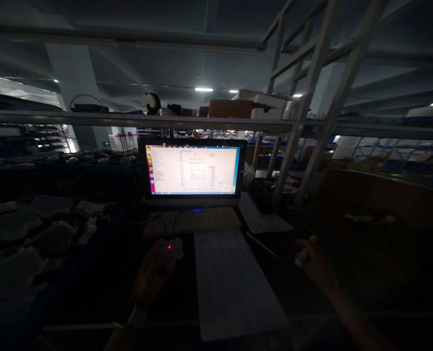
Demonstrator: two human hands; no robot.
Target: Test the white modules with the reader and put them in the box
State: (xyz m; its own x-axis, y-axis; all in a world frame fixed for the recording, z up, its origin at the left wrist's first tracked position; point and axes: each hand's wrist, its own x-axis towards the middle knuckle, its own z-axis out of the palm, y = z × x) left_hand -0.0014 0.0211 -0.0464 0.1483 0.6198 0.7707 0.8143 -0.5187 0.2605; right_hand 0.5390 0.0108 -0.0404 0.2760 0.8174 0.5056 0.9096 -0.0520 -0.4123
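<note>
The scene is very dark. My left hand [151,278] rests on a white mouse [172,251] that shows a small red light, its fingers curled over the mouse's left side. My right hand [316,265] is closed round a small pale tube-like object with a yellow tip [304,253], held above the dark bench at the right. Between my hands lies a long grey sheet or pad [231,287]. Beyond it sit a pale keyboard [192,220] and a lit monitor [192,169] showing a window with lists.
Clear plastic trays [26,229] are spread over the bench at the left. A paper sheet [262,217] and a pen [262,245] lie right of the keyboard. A slanted metal frame [311,112] rises at the right, with a rail and shelf of boxes overhead.
</note>
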